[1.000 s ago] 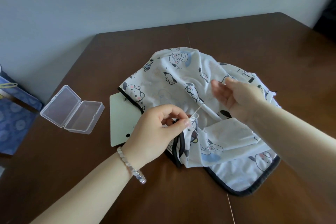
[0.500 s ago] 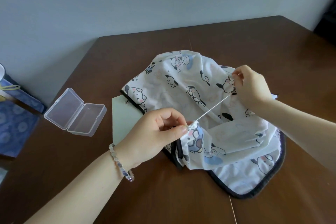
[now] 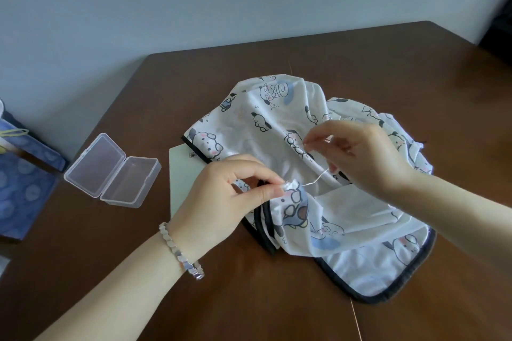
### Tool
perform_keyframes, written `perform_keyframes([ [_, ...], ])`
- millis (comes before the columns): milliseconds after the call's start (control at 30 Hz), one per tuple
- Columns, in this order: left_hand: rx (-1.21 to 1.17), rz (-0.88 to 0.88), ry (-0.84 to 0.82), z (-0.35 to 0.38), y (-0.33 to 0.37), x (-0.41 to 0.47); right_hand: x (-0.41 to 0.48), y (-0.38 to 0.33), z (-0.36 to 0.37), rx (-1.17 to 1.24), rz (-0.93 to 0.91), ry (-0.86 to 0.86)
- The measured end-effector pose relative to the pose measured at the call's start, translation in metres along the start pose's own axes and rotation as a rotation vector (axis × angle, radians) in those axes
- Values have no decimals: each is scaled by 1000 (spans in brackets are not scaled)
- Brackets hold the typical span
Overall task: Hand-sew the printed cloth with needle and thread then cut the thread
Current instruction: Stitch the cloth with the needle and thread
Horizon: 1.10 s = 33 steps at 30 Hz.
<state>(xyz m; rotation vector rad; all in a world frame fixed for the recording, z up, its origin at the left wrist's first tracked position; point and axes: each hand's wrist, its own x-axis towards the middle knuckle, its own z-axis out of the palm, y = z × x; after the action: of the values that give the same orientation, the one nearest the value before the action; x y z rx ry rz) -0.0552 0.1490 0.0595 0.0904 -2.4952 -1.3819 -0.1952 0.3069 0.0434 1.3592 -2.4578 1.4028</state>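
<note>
A white printed cloth [image 3: 279,119] with cartoon dogs and a black bound edge lies bunched on the brown table [image 3: 360,58]. My left hand [image 3: 221,196] pinches a small fold of the cloth between thumb and forefinger. My right hand [image 3: 360,155] hovers just right of it and pinches a thin needle [image 3: 311,142] that points left. A white thread [image 3: 315,179] sags in a slack curve from the pinched fold up to my right hand.
An open clear plastic box [image 3: 113,169] sits left of the cloth. A pale green flat card [image 3: 185,174] lies partly under the cloth and my left hand. A blue patterned bag [image 3: 19,174] stands at the left edge, off the table.
My right hand pulled the thread taut up and to the right, then came back toward the left hand, so the thread now hangs slack. My left hand kept its pinch on the fold.
</note>
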Motion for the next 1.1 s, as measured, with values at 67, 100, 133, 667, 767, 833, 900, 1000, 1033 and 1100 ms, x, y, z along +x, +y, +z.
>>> perform_keyframes([
  [67, 30, 24, 42, -1, 2, -1, -6, -11, -2, 94, -45, -74],
  [100, 35, 20, 60, -1, 3, -2, -8, -14, -3, 125, -64, -108],
  [133, 32, 9, 75, -2, 3, -2, -8, -16, -3, 137, -84, -132],
  [667, 50, 37, 77, -4, -2, -6, 1, -13, -1, -100, -317, -154],
  [767, 62, 66, 71, -4, -1, -6, 2, -11, 0, -103, -315, -135],
  [833, 63, 80, 65, -4, -1, -5, 2, -9, 0, -95, -300, -114],
  [900, 71, 87, 66, -4, -1, -5, 3, -9, -1, -95, -303, -124],
  [1000, 74, 92, 66, -5, -1, -4, 3, -11, 0, -118, -344, -155],
  [1033, 71, 93, 66, -5, -1, -4, 3, -11, 0, -122, -352, -158],
  [1100, 68, 90, 65, -5, -2, -4, 3, -12, 0, -122, -356, -162],
])
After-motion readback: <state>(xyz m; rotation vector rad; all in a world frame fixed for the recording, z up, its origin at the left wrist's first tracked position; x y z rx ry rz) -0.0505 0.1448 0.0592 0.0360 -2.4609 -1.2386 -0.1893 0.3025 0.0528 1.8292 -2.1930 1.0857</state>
